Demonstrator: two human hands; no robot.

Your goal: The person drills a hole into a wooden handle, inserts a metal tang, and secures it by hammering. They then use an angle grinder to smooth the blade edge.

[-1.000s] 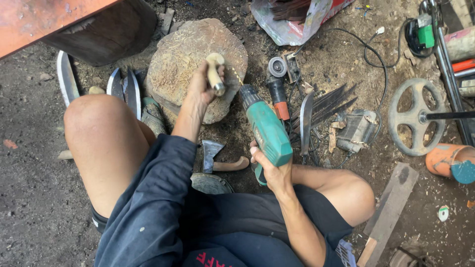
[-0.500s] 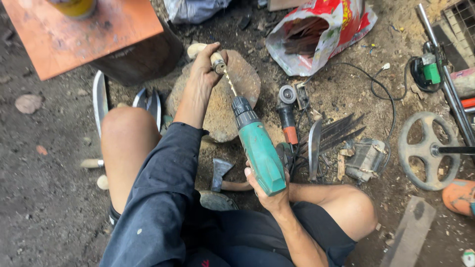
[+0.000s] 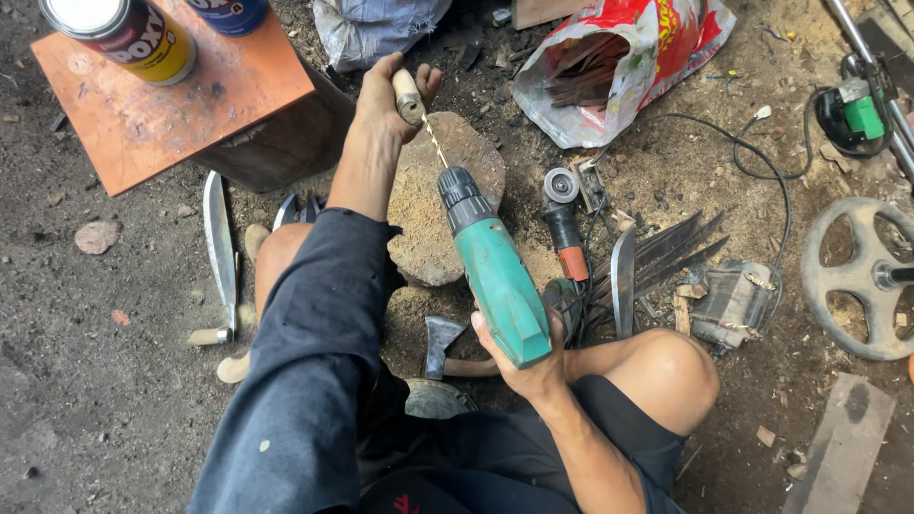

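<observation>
1. My left hand (image 3: pixel 386 95) is closed around a short pale wooden handle (image 3: pixel 408 96), holding it up just above the far edge of the flat stone (image 3: pixel 447 205) so its end faces the drill bit.
2. My right hand (image 3: pixel 524 357) grips the teal power drill (image 3: pixel 495 271) by its rear, on the near side of the stone. The thin bit (image 3: pixel 434 140) runs up from the chuck and meets the handle's end, so the drill and the handle sit on one line; that seems to be why I hold both raised rather than resting them down.
3. The stone lies on the dirt floor between my knees and carries a dusting of pale sawdust, which suits it as a low worktop.
4. Left of the stone, a long curved blade (image 3: pixel 219 252) lies flat on the ground with its pale handle toward me.
5. Beyond that blade, up and left of the stone, an orange stool (image 3: pixel 190 105) carries a yellow can (image 3: pixel 124 36), within reach but out of the drill's way.
6. On the near side of the stone a small axe head (image 3: pixel 440 345) rests by my thigh.
7. Right of the stone sit an angle grinder (image 3: pixel 564 224) and a spread of dark unfinished blades (image 3: pixel 666 257), with a red and white bag (image 3: pixel 619 67) farther back.
</observation>
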